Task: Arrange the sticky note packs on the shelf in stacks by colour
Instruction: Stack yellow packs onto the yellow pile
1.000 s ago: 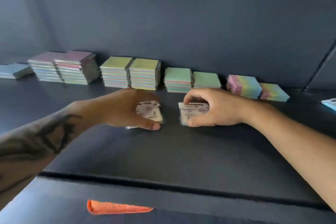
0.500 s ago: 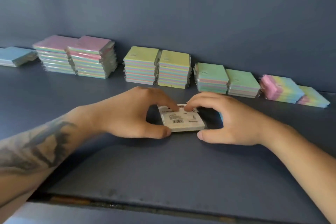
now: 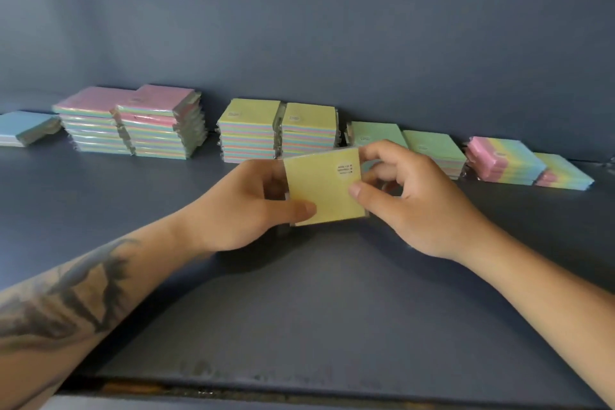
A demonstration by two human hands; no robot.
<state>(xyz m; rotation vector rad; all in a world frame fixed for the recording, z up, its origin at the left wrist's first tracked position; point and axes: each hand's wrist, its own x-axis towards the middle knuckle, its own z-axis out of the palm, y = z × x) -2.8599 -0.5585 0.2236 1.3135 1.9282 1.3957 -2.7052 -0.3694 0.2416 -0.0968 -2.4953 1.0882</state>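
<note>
**Yellow pack in hand, goes on a yellow stack**

Nearest: shelf [image 3: 299,326] surface, bare dark blue under both forearms. Above it, both hands hold one yellow pack [image 3: 324,188] off the shelf, face up toward the camera, round label at its top right corner.

Grip state:
- left hand [image 3: 246,206]: thumb lies across the pack's lower left face, fingers curled behind the left edge. Grasping the pack.
- right hand [image 3: 412,200]: thumb tip presses the right edge mid-height, index finger hooks over the top right corner just beside the label. Also grasping the pack. Other fingers curl loosely behind, touching nothing I can make out.

So the pack sits between the two thumbs, tilted slightly, lower edge toward the camera.

Doing the step well, my read:
- Top colour is yellow, so the target is the yellow stacks [image 3: 279,130] directly beyond the fingers, slightly left. Two columns touching side by side; both look about the same height, either works.
- Keep the face up, label same way as the ones already there.
- Square the edges to the column before letting go; wrap looks slick, a skewed pack could slide off.
- Release one hand first, set down with the other.

Further out from the fingers: green stacks [image 3: 409,143] right behind the right hand, partly hidden by it. Far left, pink stacks [image 3: 133,120], then a blue pack [image 3: 26,126] at the edge. Far right, fanned packs [image 3: 519,163] leaning, not squared, likely still to sort.
</note>
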